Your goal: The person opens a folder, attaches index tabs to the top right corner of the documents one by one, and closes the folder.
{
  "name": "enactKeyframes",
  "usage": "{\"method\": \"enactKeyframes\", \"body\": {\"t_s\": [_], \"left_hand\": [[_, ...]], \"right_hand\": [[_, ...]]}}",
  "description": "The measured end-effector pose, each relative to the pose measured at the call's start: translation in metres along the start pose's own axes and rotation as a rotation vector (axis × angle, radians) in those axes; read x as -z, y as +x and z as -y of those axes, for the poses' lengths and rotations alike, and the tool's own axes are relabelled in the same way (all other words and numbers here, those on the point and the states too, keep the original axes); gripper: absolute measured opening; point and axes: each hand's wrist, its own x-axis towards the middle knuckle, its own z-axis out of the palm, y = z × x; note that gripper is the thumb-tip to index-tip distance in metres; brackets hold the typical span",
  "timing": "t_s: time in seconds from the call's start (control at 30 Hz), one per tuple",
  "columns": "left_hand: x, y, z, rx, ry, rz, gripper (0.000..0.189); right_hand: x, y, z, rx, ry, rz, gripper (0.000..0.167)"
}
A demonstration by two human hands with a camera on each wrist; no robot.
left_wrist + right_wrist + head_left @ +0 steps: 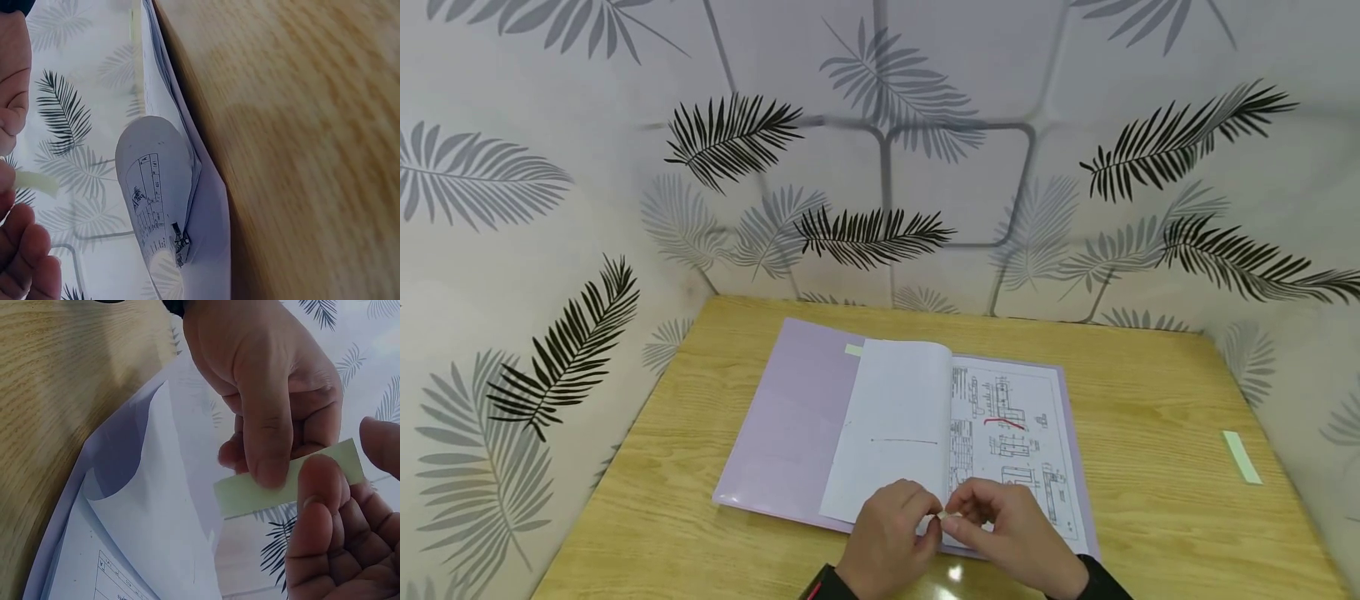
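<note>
Both hands meet over the lower edge of an open lilac folder (790,417). Between them is a pale green paper strip (240,497), best seen in the right wrist view. My left hand (891,529) pinches it, thumb (270,464) lying across its face. My right hand (1011,533) pinches the same strip nearer its other end with its fingertips (319,478). Under the hands lie a blank white page (895,392), turned to the left, and a printed technical drawing (1026,442) with a red mark. In the left wrist view the strip's end (39,181) sticks out from the fingers.
A pale green tab (853,350) shows at the top of the blank page. Another green strip (1242,457) lies on the wooden table (1157,433) at the right. A dark metal clip (180,244) shows by the curled paper. Leaf-patterned cloth (955,183) surrounds the table.
</note>
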Motion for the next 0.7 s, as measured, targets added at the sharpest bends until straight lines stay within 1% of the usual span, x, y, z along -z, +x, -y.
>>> {"method": "enactKeyframes", "body": {"t_s": [0.07,0.1,0.17,0.27,0.3,0.33,0.4,0.57,0.7], "left_hand": [[0.000,0.000,0.000,0.004,-0.006,-0.007,0.013],[0.000,0.000,-0.001,0.009,-0.016,-0.008,0.014],[0.000,-0.001,-0.001,0.009,-0.048,-0.009,0.020],[0.001,-0.002,-0.002,-0.006,-0.096,0.011,0.026],[0.001,-0.003,-0.002,-0.013,-0.112,0.020,0.027],[0.001,-0.003,-0.002,-0.021,-0.119,0.027,0.028],[0.002,-0.004,-0.001,-0.028,-0.132,0.041,0.029],[0.004,-0.005,-0.001,-0.003,-0.157,0.052,0.028],[0.006,-0.006,-0.001,0.008,-0.170,0.061,0.029]], "right_hand": [[0.000,0.001,0.004,-0.024,-0.020,-0.017,0.011],[0.001,0.002,0.009,-0.030,-0.024,-0.019,0.012],[0.002,0.002,0.010,-0.043,-0.031,-0.014,0.015],[0.005,0.001,0.009,-0.035,-0.017,0.015,0.016],[0.005,-0.001,0.004,-0.032,-0.005,0.027,0.016],[0.006,-0.003,0.000,-0.033,-0.001,0.037,0.015],[0.008,-0.005,-0.002,-0.033,0.000,0.046,0.015],[0.013,-0.009,-0.006,-0.046,-0.059,0.015,0.018],[0.017,-0.011,-0.007,-0.056,-0.091,0.000,0.015]]}}
